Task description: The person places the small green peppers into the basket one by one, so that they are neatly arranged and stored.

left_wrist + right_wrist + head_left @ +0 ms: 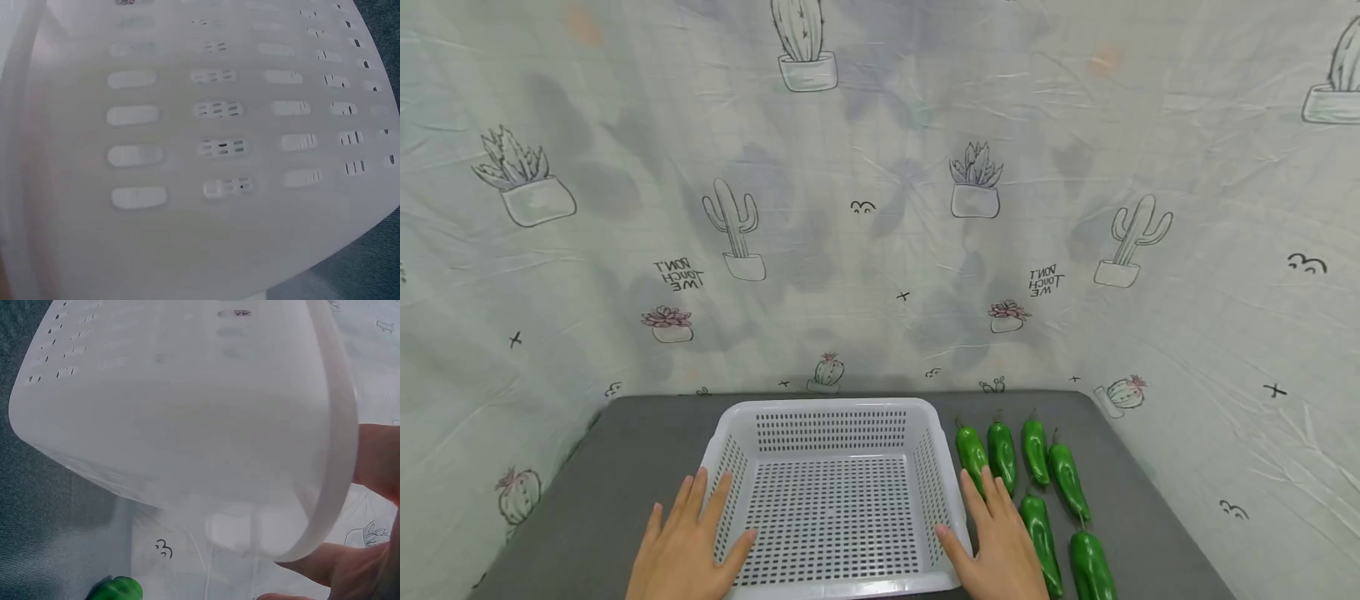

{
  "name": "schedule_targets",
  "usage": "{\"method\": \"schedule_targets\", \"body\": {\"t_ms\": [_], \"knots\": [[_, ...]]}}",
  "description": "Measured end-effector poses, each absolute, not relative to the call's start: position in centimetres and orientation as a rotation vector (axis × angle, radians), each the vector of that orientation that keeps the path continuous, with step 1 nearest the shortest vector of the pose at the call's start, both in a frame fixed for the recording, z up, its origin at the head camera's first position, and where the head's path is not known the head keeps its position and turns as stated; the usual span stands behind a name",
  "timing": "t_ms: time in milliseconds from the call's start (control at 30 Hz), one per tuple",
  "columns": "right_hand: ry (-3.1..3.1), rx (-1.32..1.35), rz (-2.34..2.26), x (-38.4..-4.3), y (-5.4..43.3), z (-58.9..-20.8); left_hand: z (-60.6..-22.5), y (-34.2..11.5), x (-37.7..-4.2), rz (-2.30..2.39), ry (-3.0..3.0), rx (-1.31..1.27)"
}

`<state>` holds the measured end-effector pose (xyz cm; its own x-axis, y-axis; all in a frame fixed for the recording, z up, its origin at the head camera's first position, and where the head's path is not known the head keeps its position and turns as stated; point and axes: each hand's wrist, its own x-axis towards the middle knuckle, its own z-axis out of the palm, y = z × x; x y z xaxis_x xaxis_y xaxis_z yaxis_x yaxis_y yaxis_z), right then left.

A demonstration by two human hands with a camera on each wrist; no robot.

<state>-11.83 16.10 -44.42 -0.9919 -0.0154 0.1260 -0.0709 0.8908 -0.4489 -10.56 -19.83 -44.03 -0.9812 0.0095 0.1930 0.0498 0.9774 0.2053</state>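
The left hand (688, 542) and right hand (997, 546), fingers straight and gripping nothing, flank the white basket (827, 406), which an uneven sideways push could slide into the green peppers (1002, 450).

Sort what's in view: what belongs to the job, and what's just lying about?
Likely the job:
White rectangular perforated plastic basket, between left hand and right hand
Six long green peppers, beside it

Likely just surroundings:
Flat grey tabletop
Pale cactus-print sheet

Cactus-print sheeting (865, 133) screens off this table (640, 458), booth-like.
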Motion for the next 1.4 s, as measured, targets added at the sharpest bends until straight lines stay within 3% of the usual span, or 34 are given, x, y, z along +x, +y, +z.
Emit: {"method": "schedule_targets", "body": {"t_ms": [367, 667, 1033, 1400], "knots": [[-2.94, 0.026, 0.801, -11.7, 16.9, -44.3, -43.9, -20.7, -10.5, -0.37, -2.934, -0.009], [-2.879, -0.078, 0.843, -11.5, 19.1, -43.9, -43.8, -22.1, -10.8, -0.787, -2.964, 0.08], [-2.835, -0.184, 0.894, -11.3, 23.8, -43.9, -43.3, -23.3, -11.8, -1.198, -2.983, 0.363], [-3.037, -0.468, 0.939, -11.3, 30.5, -45.0, -43.7, -23.8, -11.7, -1.517, -2.819, 0.346]]}}
